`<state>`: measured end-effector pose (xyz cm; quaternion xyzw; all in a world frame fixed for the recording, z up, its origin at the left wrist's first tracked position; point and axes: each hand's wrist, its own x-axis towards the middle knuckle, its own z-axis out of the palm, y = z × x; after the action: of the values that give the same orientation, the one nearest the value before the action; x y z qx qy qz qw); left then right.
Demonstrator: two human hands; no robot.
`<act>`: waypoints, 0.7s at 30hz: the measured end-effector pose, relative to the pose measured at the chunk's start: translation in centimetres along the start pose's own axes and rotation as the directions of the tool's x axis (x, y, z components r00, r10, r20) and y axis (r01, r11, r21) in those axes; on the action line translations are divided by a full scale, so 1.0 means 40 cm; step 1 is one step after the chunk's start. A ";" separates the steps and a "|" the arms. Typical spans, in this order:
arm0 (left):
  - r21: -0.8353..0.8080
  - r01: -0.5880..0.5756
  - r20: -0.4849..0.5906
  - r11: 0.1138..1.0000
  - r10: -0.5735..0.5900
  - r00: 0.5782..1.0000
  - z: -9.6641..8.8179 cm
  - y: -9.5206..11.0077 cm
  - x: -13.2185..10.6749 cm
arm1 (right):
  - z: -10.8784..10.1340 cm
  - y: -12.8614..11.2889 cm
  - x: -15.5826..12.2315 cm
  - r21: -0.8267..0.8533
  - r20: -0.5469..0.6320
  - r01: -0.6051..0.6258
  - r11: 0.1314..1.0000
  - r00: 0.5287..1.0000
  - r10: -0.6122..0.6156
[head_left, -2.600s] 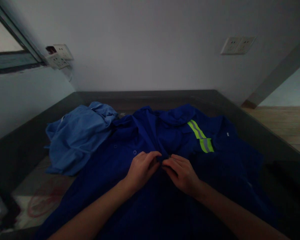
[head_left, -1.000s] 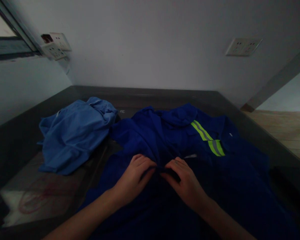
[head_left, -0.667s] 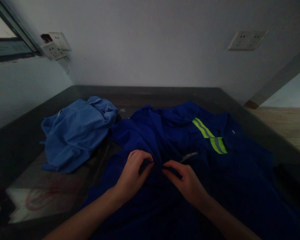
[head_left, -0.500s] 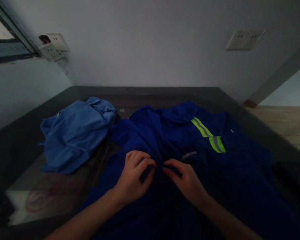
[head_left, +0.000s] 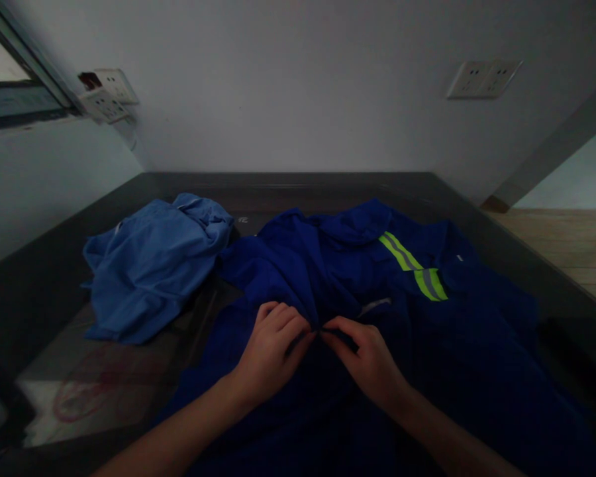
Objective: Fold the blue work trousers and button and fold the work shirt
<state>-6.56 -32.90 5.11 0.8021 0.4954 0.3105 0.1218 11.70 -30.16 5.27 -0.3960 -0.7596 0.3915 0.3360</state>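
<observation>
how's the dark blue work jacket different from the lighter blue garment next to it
The dark blue work jacket is a deep navy-royal shade; the light blue garment is paler. The jacket carries a yellow-green reflective stripe; the lighter one shows none. The jacket lies spread out, with the left hand and right hand pinching its front; the lighter garment sits crumpled and untouched, to the left. Both rest on the dark table.
</observation>
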 end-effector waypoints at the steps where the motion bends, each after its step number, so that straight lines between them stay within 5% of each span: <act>1: 0.003 0.005 0.009 1.000 -0.005 1.000 -0.001 0.002 0.001 | -0.001 -0.001 0.000 0.002 -0.007 -0.009 1.000 1.000 0.009; 10: 0.015 0.020 0.031 1.000 -0.021 0.999 0.000 0.011 0.004 | -0.005 -0.003 -0.001 0.036 -0.052 -0.037 0.999 0.998 0.039; 16: 0.071 -0.011 0.022 0.997 0.009 1.000 0.009 0.018 0.002 | 0.013 -0.001 -0.014 -0.073 -0.071 0.101 0.992 0.992 -0.106; 21: -0.048 -0.007 -0.038 0.999 0.005 0.999 0.015 0.013 -0.001 | 0.010 0.003 -0.018 -0.176 -0.095 0.172 0.969 0.977 -0.191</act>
<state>-5.84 -33.11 4.87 0.7944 0.4876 0.3377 0.1309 11.76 -30.88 4.85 -0.3725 -0.8030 0.2715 0.3778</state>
